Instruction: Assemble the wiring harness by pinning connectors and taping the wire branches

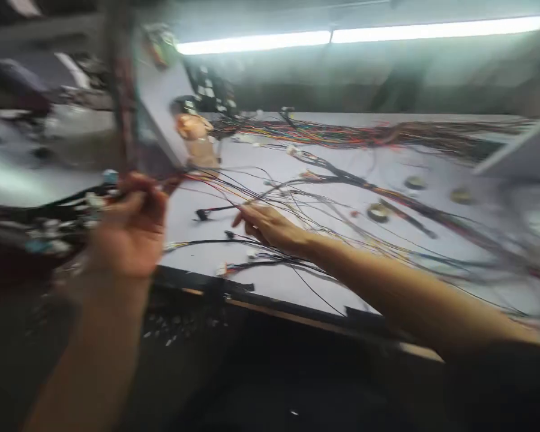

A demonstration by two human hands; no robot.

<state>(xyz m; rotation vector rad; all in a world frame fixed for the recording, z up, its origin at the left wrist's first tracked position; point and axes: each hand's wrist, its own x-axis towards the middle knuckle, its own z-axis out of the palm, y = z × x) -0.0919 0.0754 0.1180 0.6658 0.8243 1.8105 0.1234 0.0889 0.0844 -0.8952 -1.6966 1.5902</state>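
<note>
My left hand (pixel 130 231) is raised at the table's left end, its fingers curled round a bundle of thin coloured wires (pixel 202 177). Motion blur smears these fingertips. From that hand the wires fan out to the right over the white tabletop. My right hand (pixel 270 227) is closed in a pinch low over the table, with a thin dark red wire running to its fingertips. Just left of it lies a black connector (pixel 202 214) on a short lead. Below, a cable with a white connector (pixel 222 270) rests near the front edge.
A long heap of coloured wires (pixel 324 135) lies along the back. Rolls of tape (pixel 378 212) sit right of centre, beside a thick wrapped harness (pixel 414 207). Connector bundles (pixel 54 234) hang at the left. A lit tube lamp (pixel 261 44) spans the top.
</note>
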